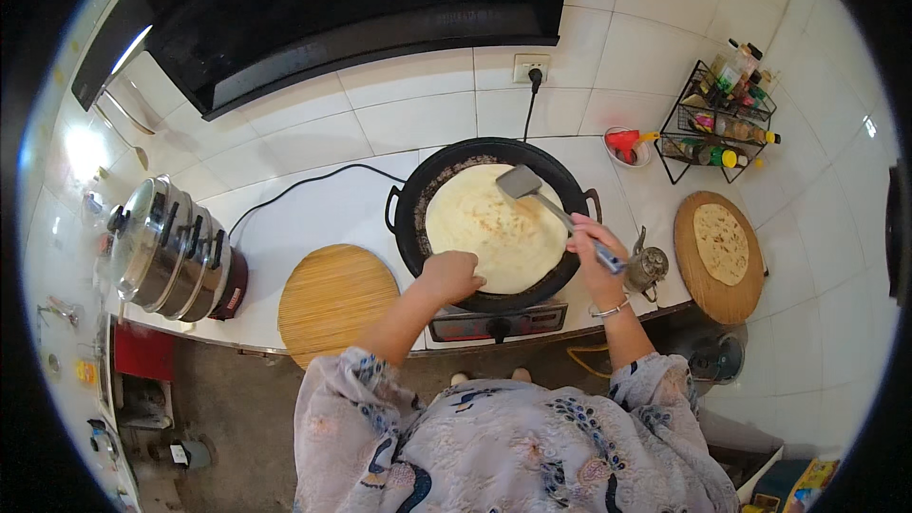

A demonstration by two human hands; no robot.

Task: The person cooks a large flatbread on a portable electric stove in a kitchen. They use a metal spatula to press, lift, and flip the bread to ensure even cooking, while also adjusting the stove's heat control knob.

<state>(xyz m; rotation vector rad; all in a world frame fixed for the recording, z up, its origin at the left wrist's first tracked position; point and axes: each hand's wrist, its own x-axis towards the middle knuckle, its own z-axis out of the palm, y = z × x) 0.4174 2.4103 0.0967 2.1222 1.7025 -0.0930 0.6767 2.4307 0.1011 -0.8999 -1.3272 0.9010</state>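
Note:
A large pale round flatbread (484, 237) lies in a wide black pan (410, 252) on the stove (456, 325). My right hand (597, 249) is wrapped round the handle of a spatula (519, 182), its grey blade over the far part of the flatbread. At the pan's near left side, my left hand (451, 277) is closed with its fingers at the flatbread's edge. The fingertips are partly hidden, but they seem to pinch that edge. Light brown flecks show around the flatbread's middle.
A round slatted mat (334, 296) lies left of the pan, near a stacked steamer (171, 247). To the right are a metal kettle (648, 261), a flatbread on a round board (682, 245), a bowl (629, 160) and a bottle rack (712, 123). A black cord (304, 176) crosses the counter.

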